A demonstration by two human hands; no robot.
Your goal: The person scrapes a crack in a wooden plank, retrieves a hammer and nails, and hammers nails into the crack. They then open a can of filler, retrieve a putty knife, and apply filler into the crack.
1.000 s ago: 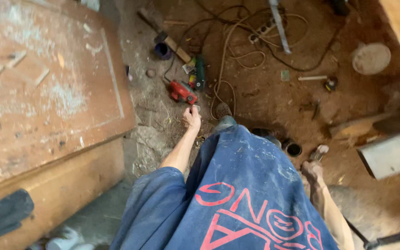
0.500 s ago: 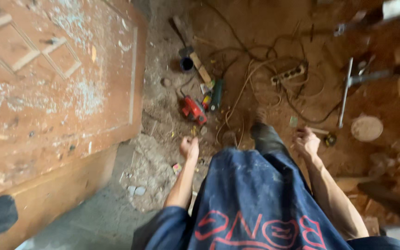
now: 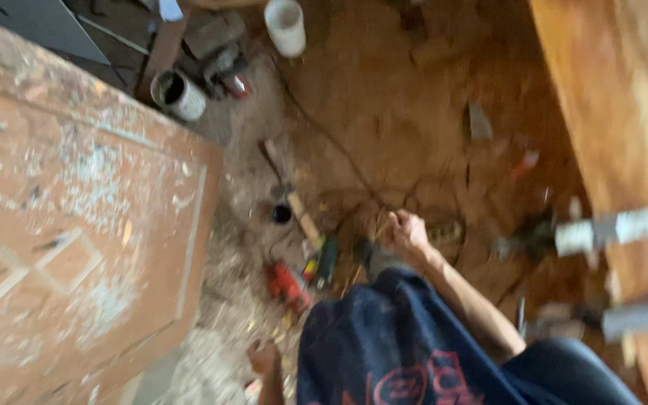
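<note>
1. Head view, blurred: a person stands over a dirt floor (image 3: 414, 112) strewn with sawdust, with dark blue clothing bearing red marks (image 3: 399, 345) filling the lower middle
2. Right hand (image 3: 405, 234): fingers curled into a loose fist, nothing visible inside it; it hangs above the floor, just right of a dark shoe (image 3: 373, 259)
3. Left hand (image 3: 264, 356): low in the frame, fingers curled; too blurred to tell whether it grips anything
4. Red power tool (image 3: 288, 285): lies on the floor between the two hands, nearer the left one, touched by neither
5. Green-handled tool (image 3: 327, 261): lies just right of the red power tool, close to the shoe
6. Hammer with a wooden handle (image 3: 290, 199): lies on the floor above the red power tool, a small dark round cap (image 3: 281, 214) beside its handle
7. Old wooden door (image 3: 76, 225): reddish, flaking pale paint, laid flat, fills the left side
8. Grey can (image 3: 178, 94): on its side near the door's upper corner
9. White bucket (image 3: 285, 26): upright at the top edge
10. Cable (image 3: 331, 142): thin and dark, runs across the floor from the top toward the hammer
11. Wooden board (image 3: 616, 97): light brown, runs down the right edge
</note>
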